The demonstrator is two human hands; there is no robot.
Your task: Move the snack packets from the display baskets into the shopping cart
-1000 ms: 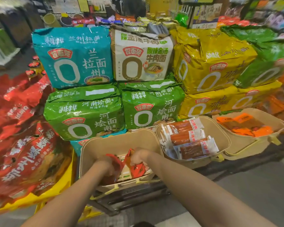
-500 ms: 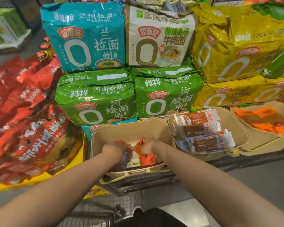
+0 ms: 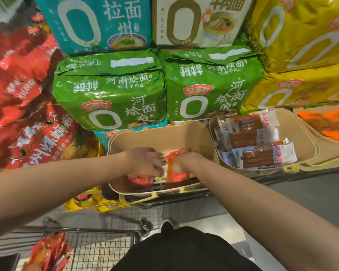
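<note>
Both my hands are inside the left beige display basket (image 3: 157, 133). My right hand (image 3: 186, 161) grips an orange-red snack packet (image 3: 174, 169) that stands up between the hands. My left hand (image 3: 145, 161) reaches down with its fingers on more orange-red packets (image 3: 139, 179) at the basket's bottom; its grip is blurred. The wire shopping cart (image 3: 98, 249) is at the lower left, with several red packets (image 3: 47, 253) lying in it. A second beige basket (image 3: 309, 145) to the right holds brown sausage packets (image 3: 258, 155).
A third basket (image 3: 321, 159) with orange packets (image 3: 329, 122) sits at the far right. Large green noodle bags (image 3: 110, 90), teal, white and yellow ones stack behind the baskets. Red bags (image 3: 18, 106) pile at the left. Grey floor (image 3: 301, 196) lies at the right.
The view has tilted down, so the cart and its red packets now show. My hands stay in the left basket, and the right one has raised its packet more upright.
</note>
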